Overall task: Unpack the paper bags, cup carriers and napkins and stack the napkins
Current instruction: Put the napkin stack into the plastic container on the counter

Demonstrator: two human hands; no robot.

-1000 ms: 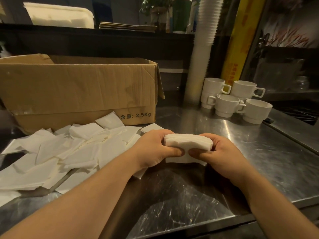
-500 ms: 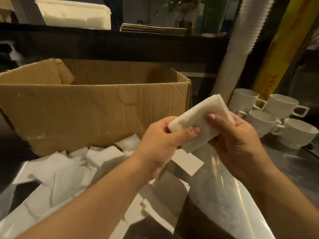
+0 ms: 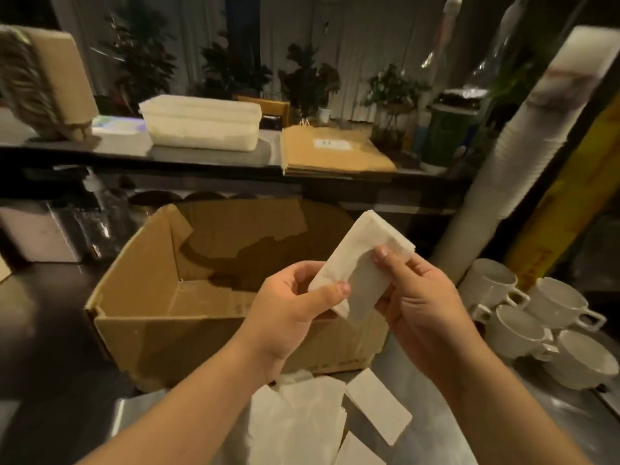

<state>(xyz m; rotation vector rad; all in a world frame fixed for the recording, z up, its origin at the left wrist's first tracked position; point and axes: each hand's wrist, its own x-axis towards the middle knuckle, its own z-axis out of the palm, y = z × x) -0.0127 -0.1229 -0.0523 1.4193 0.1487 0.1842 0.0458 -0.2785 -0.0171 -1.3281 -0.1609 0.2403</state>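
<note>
Both hands hold one small stack of napkins (image 3: 360, 263) in the air above the open cardboard box (image 3: 161, 293), tilted so one corner points up and away. The left hand (image 3: 288, 317) pinches the stack's lower left edge, thumb on top and fingers curled beneath. The right hand (image 3: 419, 303) clasps the right side, with its thumb pressed flat on the top napkin. Loose napkins (image 3: 312, 414) lie scattered on the metal counter (image 3: 446, 407) just in front of the box. White cups (image 3: 536, 317) sit grouped at the right beside a tall stack of paper cups (image 3: 523, 146). Flat paper bags (image 3: 332, 152) and a white tub (image 3: 201, 124) rest on the shelf behind.
</note>
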